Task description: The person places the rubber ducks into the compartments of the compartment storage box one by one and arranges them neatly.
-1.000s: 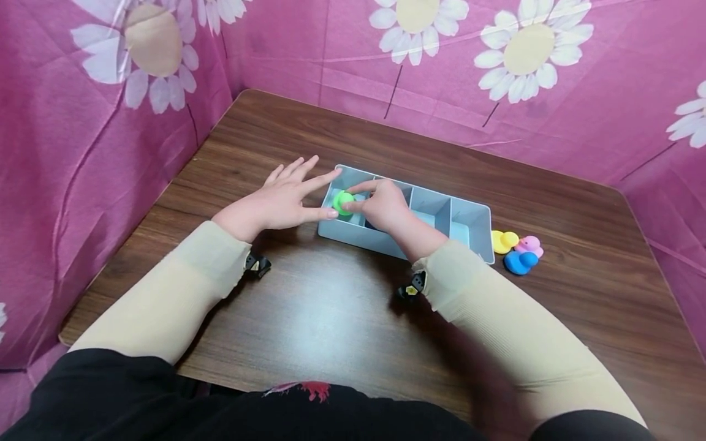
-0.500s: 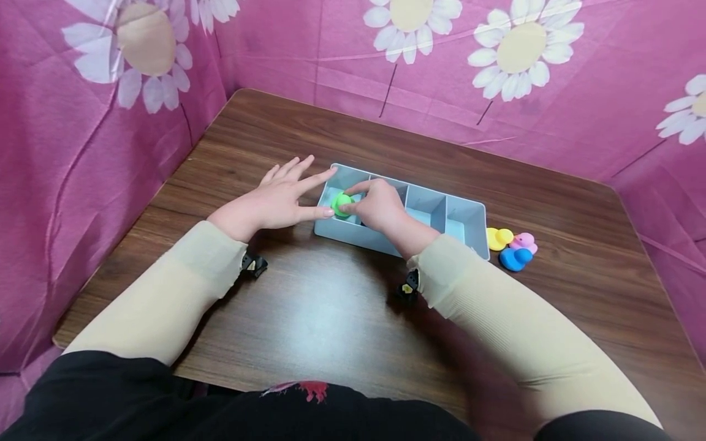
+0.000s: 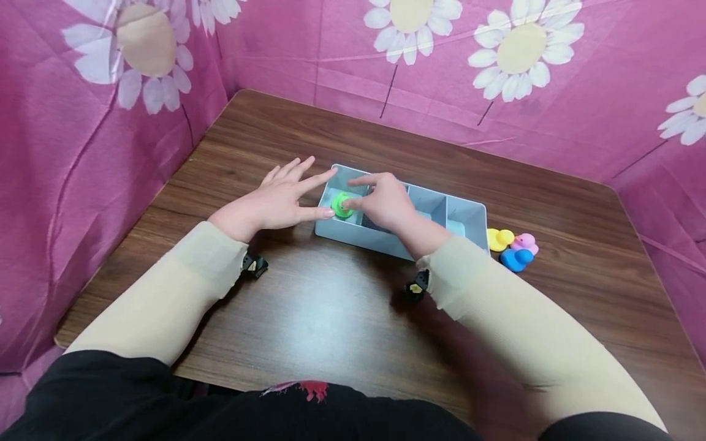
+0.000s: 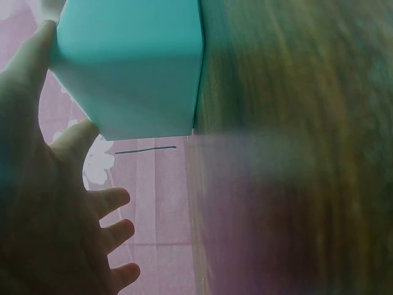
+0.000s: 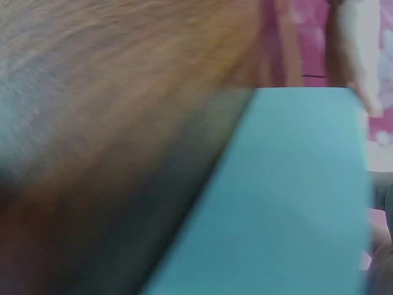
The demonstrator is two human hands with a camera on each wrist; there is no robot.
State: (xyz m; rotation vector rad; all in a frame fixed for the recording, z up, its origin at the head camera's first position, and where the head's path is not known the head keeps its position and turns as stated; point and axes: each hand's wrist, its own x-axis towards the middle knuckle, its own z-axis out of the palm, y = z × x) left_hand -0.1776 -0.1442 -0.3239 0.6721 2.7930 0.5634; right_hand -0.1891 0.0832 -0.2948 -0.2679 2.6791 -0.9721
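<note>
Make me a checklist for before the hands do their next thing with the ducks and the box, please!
1. Green toy inside the compartment nearest the left hand: ok.
2. Box standing upright on the table: ok.
3. Left hand at the box's left end: ok, fingers spread.
4. Right hand free of the green toy: cannot tell, its thumb overlaps it.
5. Yellow duck, pink duck and blue duck spread apart: not ok, they're bunched together.

1. My left hand (image 3: pixel 270 199) meets the left end of the tray (image 3: pixel 355 234) on the table (image 3: pixel 287 343).
2. My right hand (image 3: pixel 390 205) hangs over the tray, by a toy (image 3: pixel 338 204) in the leftmost compartment (image 3: pixel 343 176).
3. Three ducks (image 3: pixel 513 258) sit just right of the tray; fabric (image 3: pixel 331 79) hangs behind the table.
</note>
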